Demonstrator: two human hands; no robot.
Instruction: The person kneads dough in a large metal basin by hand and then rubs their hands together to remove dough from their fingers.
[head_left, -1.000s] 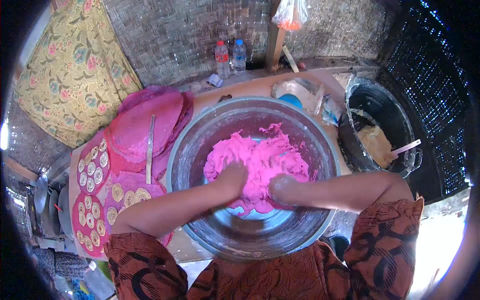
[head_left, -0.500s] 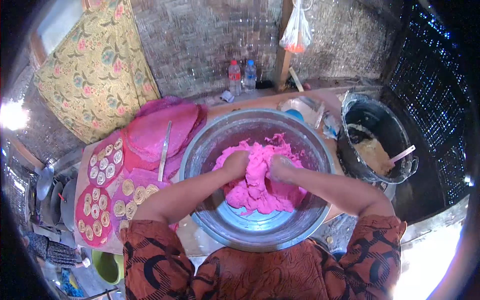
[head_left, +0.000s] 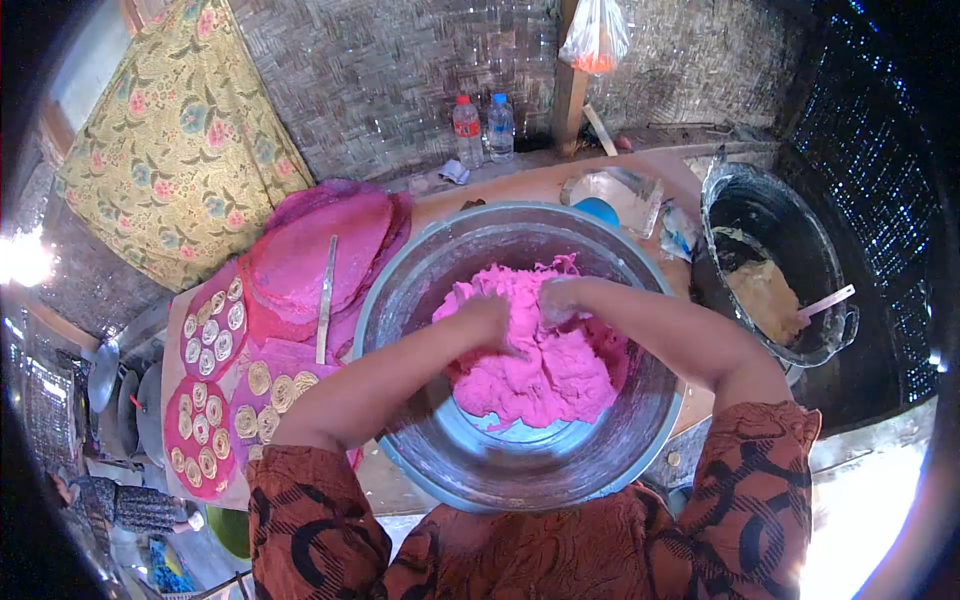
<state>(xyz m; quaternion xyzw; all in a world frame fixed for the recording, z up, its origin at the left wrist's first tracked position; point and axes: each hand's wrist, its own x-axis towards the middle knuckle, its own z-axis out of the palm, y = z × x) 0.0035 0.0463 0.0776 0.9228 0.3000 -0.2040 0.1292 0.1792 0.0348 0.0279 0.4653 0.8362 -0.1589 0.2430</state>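
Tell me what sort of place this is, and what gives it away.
Probably a small, home-style food workshop: a wide basin holds a pink, dough-like mass, pale coiled rounds lie set out in groups, and a woven wall stands behind.

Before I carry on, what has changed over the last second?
The left hand and right hand have moved toward the far side of the basin, the right one farther. The pink dough has changed shape, more of its near part now showing. The basin, pink sheets and red-capped bottle stayed put.
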